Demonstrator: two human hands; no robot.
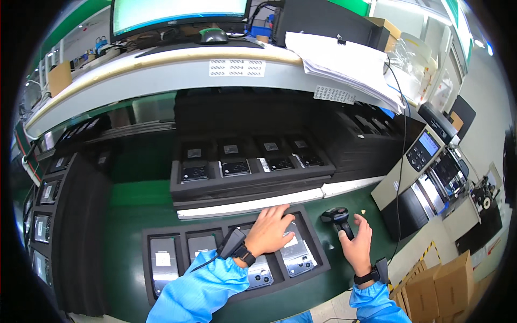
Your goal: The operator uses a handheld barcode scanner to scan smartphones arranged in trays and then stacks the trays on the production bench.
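Note:
My left hand [267,230] lies over the right part of a black foam tray [233,227], its fingers spread at the top of the rightmost phone [299,260]. Whether they press on it I cannot tell. Several phones lie back up in the tray's slots, with white labels on them; the leftmost phone [163,261] shows almost whole, while my left arm partly covers the middle ones. To the right of the tray, my right hand [357,245] is open beside a black handheld barcode scanner [337,216], thumb and fingers apart around the end of its handle.
Behind the tray stand stacked foam trays [250,180] holding more phones. Another tray stack [81,226] rises at the left. A label printer [414,167] stands at the right, a cable hanging before it. Above are a shelf with papers [339,62] and a monitor [177,16]; cardboard boxes [439,288] sit lower right.

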